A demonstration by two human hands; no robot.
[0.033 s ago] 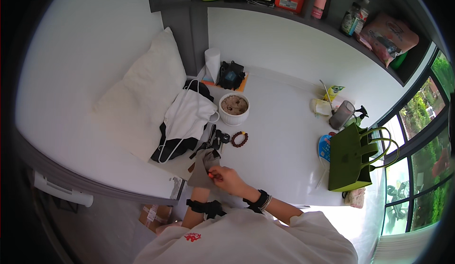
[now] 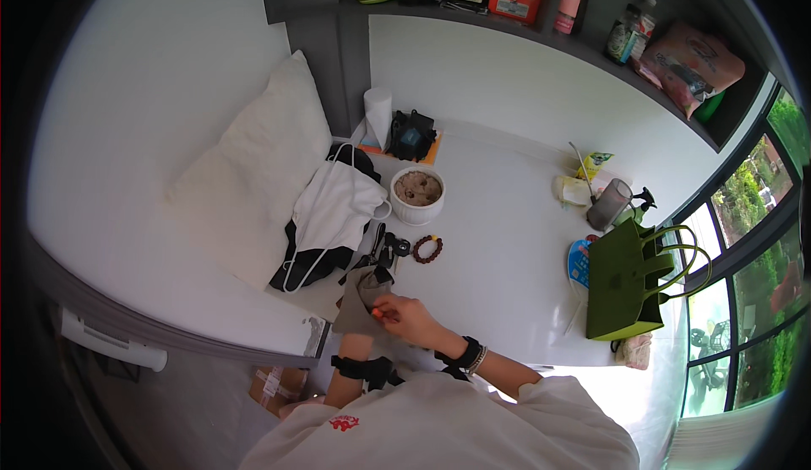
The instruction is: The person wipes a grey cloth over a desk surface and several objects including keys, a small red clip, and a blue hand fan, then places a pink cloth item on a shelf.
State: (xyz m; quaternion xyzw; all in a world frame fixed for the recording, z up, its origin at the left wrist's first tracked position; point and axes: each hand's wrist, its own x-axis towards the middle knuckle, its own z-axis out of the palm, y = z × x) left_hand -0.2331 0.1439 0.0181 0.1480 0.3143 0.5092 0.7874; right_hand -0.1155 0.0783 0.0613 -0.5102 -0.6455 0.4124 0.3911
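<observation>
A grey piece of fabric, perhaps a pouch (image 2: 358, 305), covers my left hand at the table's near edge; only the left forearm (image 2: 356, 348) shows below it. My right hand (image 2: 410, 320) is closed in a pinch against the fabric's right side. Small orange-red spots (image 2: 377, 311) show at its fingertips; whether these are nails or a small object I cannot tell. Just beyond lie black straps with a buckle-like piece (image 2: 387, 249) and a dark red beaded bracelet (image 2: 438, 251). Both wrists wear black bands.
A white ribbed pot (image 2: 418, 214) with brown contents stands farther back. White and black cloth (image 2: 338, 212) and a cream cushion (image 2: 270, 132) lie left. At right are a green handbag (image 2: 612, 288) and a grey cup (image 2: 608, 206). A loaded shelf (image 2: 549, 27) overhangs the back.
The grey fabric's upper part and my right fingertips have shifted very slightly. Everything else stays in place.
</observation>
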